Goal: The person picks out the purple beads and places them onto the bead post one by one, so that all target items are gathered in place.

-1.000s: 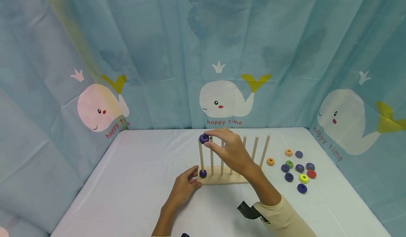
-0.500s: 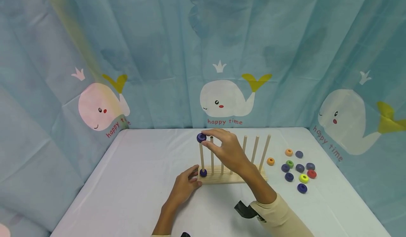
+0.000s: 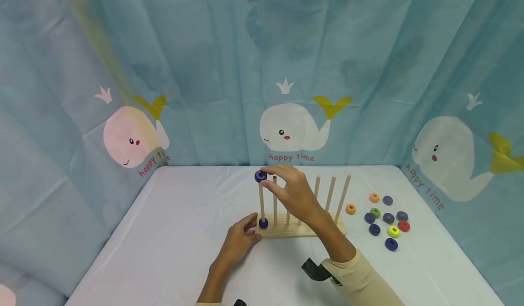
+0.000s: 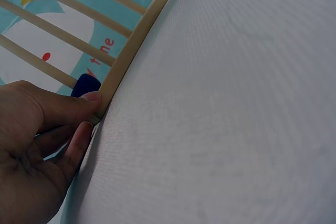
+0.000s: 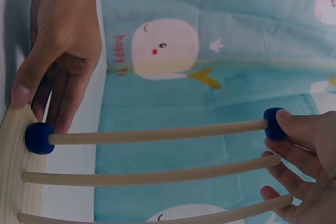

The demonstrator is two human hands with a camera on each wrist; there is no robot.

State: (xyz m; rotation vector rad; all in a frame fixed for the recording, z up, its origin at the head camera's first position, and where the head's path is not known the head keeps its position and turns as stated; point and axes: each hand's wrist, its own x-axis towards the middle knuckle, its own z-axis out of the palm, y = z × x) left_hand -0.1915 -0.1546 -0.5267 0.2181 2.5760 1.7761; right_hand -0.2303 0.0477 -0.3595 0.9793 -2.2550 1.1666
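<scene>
A wooden peg rack (image 3: 282, 231) stands on the table, with several upright pegs along its base. My left hand (image 3: 239, 240) grips the left end of that base; in the left wrist view its thumb (image 4: 71, 107) lies at the corner. A dark blue bead (image 3: 263, 223) sits at the foot of the leftmost peg (image 5: 157, 132). My right hand (image 3: 295, 193) pinches another dark blue bead (image 5: 274, 124) at the top of the same peg, between thumb and finger. Whether the peg tip is inside its hole is hidden. The right hand and forearm cover some middle pegs.
Loose beads lie right of the rack: several blue ones (image 3: 391, 244), a red one (image 3: 403, 225), a yellow one (image 3: 393, 231), a green one (image 3: 375, 213) and two orange ones (image 3: 350, 209). A whale-print curtain (image 3: 213, 115) hangs behind the white table (image 3: 184, 224).
My right hand has shifted slightly left, bringing the pinched bead over the top of the leftmost peg. In the last half second it barely moves. The left hand keeps its grip on the base.
</scene>
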